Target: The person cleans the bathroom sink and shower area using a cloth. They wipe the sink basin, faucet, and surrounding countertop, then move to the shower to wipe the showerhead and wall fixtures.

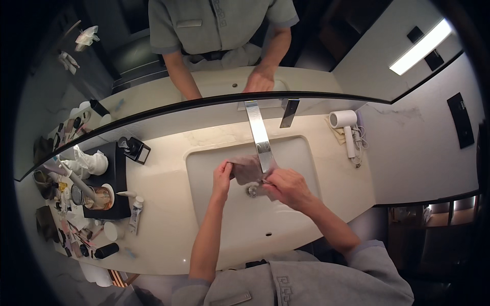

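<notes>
A greyish-pink cloth (246,171) is stretched between my hands over the white sink (224,224), just under the chrome faucet (259,133). My left hand (222,177) pinches the cloth's left edge. Closed on its right side is my right hand (289,186), fingers bunched around the fabric. The cloth's upper part touches or passes right behind the faucet's tip; which, I cannot tell. Below the cloth shows the metal drain (251,190), partly covered. Whether water is running is hard to make out.
On the counter's right lies a white hair dryer (347,127) with its cord. To the left stand a black tray (109,168), a black soap dispenser (133,149), a tube (136,214) and many cosmetics. A large mirror (224,56) rises behind the sink.
</notes>
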The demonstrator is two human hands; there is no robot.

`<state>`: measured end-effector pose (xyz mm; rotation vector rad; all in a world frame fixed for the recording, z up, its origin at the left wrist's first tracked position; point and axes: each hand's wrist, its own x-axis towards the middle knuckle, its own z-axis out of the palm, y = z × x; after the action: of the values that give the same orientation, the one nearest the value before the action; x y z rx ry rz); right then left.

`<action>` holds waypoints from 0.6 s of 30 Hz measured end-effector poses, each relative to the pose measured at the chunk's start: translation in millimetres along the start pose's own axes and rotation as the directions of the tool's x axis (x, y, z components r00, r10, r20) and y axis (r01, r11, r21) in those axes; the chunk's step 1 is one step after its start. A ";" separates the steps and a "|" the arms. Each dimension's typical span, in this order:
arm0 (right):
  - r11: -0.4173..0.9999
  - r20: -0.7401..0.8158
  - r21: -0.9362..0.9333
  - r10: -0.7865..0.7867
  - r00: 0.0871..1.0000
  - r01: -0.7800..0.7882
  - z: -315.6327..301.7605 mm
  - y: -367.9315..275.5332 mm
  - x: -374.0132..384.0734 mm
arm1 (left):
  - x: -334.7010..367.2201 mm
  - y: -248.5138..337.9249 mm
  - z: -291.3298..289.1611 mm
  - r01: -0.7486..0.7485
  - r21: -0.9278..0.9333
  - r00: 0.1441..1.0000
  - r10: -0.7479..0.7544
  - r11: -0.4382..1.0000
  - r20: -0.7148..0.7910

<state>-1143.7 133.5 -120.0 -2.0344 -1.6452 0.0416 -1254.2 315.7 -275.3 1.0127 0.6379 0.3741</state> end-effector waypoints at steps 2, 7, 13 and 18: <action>0.996 0.059 0.025 0.083 0.995 -0.085 6.5 26.9 -20.5 | -5.9 13.6 -2.7 -0.019 0.003 0.998 0.019 1.000 -0.058; 0.890 0.221 -0.046 0.451 0.865 -0.453 40.7 68.6 -45.7 | -20.6 32.8 0.6 -0.177 0.123 0.982 0.184 0.977 -0.051; 0.879 0.186 0.319 0.308 0.933 -0.354 144.2 80.3 -6.1 | -39.5 67.7 36.7 -0.275 0.226 0.961 0.271 0.934 0.049; 0.688 0.486 0.474 0.314 0.815 -0.549 155.0 71.4 28.1 | -60.3 102.9 29.4 -0.259 0.177 0.963 0.269 0.949 -0.033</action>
<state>-1124.2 207.7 -275.0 -1.9073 -1.0607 1.0521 -1281.0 312.4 -155.5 1.2614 0.5935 0.5932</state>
